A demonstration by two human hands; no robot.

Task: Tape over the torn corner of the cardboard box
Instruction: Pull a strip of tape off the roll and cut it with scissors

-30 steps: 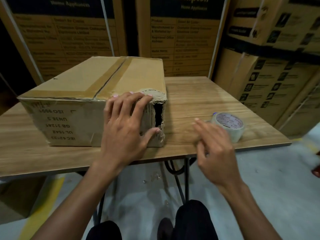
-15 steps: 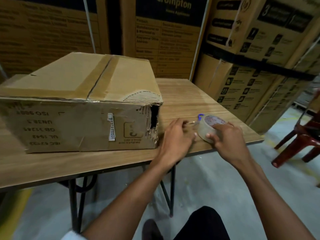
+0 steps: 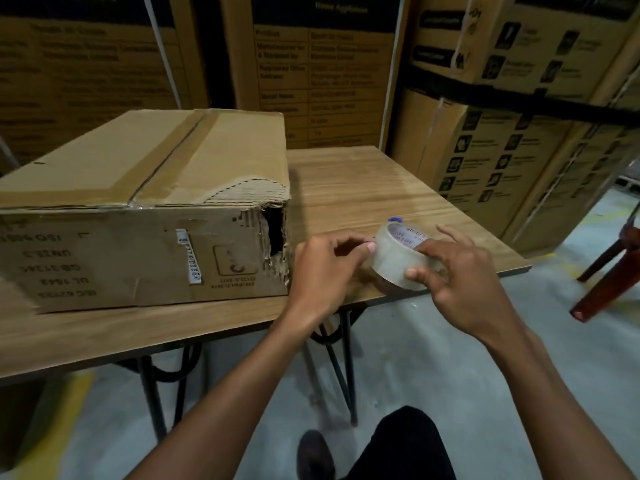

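Note:
A brown cardboard box [image 3: 138, 209] lies on the wooden table [image 3: 363, 188], its near right corner torn open into a dark hole [image 3: 275, 233] with ragged edges. To the right of the box, near the table's front edge, is a roll of clear tape [image 3: 394, 261]. My right hand [image 3: 460, 278] grips the roll, thumb on its outer face and fingers over its top. My left hand [image 3: 329, 268] pinches at the roll's left side with thumb and forefinger. Whether a tape end is lifted I cannot tell.
Tall stacks of printed cartons [image 3: 519, 116] stand behind and to the right of the table. A red chair [image 3: 613, 271] stands on the floor at the right. Black table legs [image 3: 343, 358] and my dark shoe [image 3: 313, 455] show below.
My left hand left the box corner and moved right to the tape roll. My right hand took hold of the roll and tilted it up off the table.

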